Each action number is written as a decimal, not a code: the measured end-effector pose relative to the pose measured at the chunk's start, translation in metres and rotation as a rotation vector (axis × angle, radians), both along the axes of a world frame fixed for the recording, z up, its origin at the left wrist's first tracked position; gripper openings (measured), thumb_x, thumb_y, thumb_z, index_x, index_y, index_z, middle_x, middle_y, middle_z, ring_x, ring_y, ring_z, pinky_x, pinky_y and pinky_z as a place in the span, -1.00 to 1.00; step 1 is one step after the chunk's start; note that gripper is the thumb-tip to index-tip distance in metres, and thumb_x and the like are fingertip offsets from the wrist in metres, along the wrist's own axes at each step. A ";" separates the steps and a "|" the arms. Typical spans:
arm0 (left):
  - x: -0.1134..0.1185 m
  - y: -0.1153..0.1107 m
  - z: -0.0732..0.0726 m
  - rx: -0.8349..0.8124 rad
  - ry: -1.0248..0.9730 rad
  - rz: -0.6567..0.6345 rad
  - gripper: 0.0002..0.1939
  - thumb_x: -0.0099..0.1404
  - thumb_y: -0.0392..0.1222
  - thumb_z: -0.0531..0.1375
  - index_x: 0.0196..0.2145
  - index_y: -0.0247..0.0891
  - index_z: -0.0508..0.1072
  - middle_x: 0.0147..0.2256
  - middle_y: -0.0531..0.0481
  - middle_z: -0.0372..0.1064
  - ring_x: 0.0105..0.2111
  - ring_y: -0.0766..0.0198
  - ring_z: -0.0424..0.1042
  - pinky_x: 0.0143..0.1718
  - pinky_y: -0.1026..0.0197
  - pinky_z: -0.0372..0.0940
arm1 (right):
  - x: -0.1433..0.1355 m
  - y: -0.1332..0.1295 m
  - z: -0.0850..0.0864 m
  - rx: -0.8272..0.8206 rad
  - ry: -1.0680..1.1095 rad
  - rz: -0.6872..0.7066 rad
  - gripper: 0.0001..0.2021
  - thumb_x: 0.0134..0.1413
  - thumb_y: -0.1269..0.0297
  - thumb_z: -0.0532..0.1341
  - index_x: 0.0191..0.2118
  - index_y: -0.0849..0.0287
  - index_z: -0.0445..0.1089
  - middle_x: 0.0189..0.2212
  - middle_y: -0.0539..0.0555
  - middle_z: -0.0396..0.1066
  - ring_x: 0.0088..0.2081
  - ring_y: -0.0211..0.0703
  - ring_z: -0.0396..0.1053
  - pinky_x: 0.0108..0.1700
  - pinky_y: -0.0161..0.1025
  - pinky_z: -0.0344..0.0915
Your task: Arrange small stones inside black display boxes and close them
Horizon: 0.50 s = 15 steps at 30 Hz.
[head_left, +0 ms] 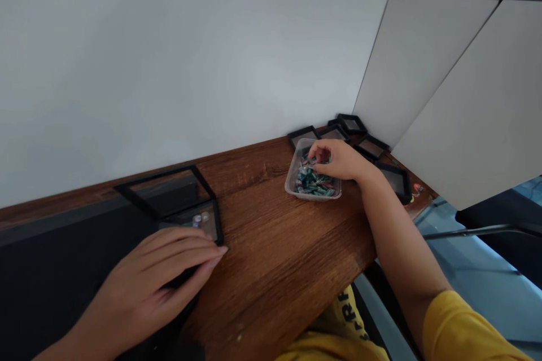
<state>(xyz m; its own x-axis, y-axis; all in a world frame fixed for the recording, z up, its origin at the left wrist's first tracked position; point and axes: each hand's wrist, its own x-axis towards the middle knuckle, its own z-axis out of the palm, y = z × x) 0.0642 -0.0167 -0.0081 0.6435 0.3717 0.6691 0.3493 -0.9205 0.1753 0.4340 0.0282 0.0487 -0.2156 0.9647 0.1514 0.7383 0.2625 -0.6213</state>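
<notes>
My right hand reaches into a clear plastic tub with its fingers curled over small green, white and reddish pieces. Whether anything is between those fingertips is too small to tell. My left hand lies over the near edge of an open black case, its fingers together and thumb against them; what they hold, if anything, is hidden. The case's framed lid is raised toward the wall. Two small shiny round pieces lie inside the case, just beyond my left fingers.
Several black frames lie behind and right of the tub, one beside my right forearm. Small orange and red bits are at the wooden table's right end. A white wall borders the back. A dark surface lies left.
</notes>
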 end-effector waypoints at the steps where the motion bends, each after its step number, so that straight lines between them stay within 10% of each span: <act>1: 0.000 0.000 0.000 -0.002 0.007 0.002 -0.79 0.47 -0.34 0.17 -0.13 -0.07 0.56 -0.30 0.10 0.60 -0.22 0.22 0.53 -0.13 0.13 0.41 | -0.001 -0.001 0.000 -0.018 -0.015 0.021 -0.80 -0.06 0.49 0.31 -0.24 0.18 0.49 -0.38 -0.03 0.44 -0.33 -0.22 0.37 -0.24 -0.24 0.24; 15: 0.000 0.002 0.000 0.010 -0.013 0.004 -0.80 0.44 -0.35 0.19 -0.18 -0.09 0.59 -0.33 0.12 0.61 -0.26 0.25 0.55 -0.15 0.17 0.43 | -0.017 -0.004 0.001 -0.150 -0.243 -0.017 -0.75 -0.01 0.52 0.31 -0.17 0.15 0.55 -0.29 0.02 0.56 -0.27 -0.17 0.46 -0.20 -0.22 0.25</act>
<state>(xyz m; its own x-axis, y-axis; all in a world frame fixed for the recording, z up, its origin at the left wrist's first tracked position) 0.0646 -0.0150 -0.0079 0.6336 0.3672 0.6810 0.3503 -0.9209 0.1707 0.4172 0.0243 0.0492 -0.2120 0.9761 -0.0480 0.8740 0.1674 -0.4563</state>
